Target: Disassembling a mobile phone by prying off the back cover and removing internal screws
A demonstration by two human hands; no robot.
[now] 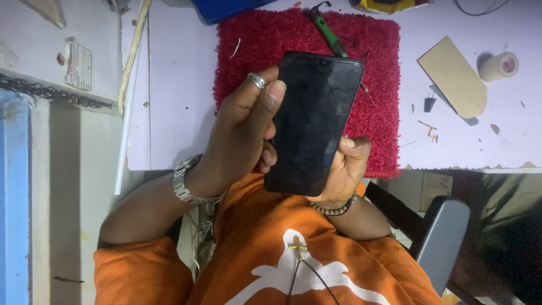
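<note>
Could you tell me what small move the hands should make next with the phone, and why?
Probably lower the phone onto the red mat. Both the left hand and right hand hold it in the air, so neither is free to take the green-handled tool lying on the mat.

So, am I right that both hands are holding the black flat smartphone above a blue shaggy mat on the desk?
Not quite: in the head view the shaggy mat is red, not blue. Both the left hand and right hand do hold the black flat smartphone above it.

Left of mat: bare worktop [175,85] lay open.
On mat [248,39]: screwdriver [330,36] blocked the far edge.
Right: card piece [454,76] and tape roll [499,66] stood in the way.
</note>
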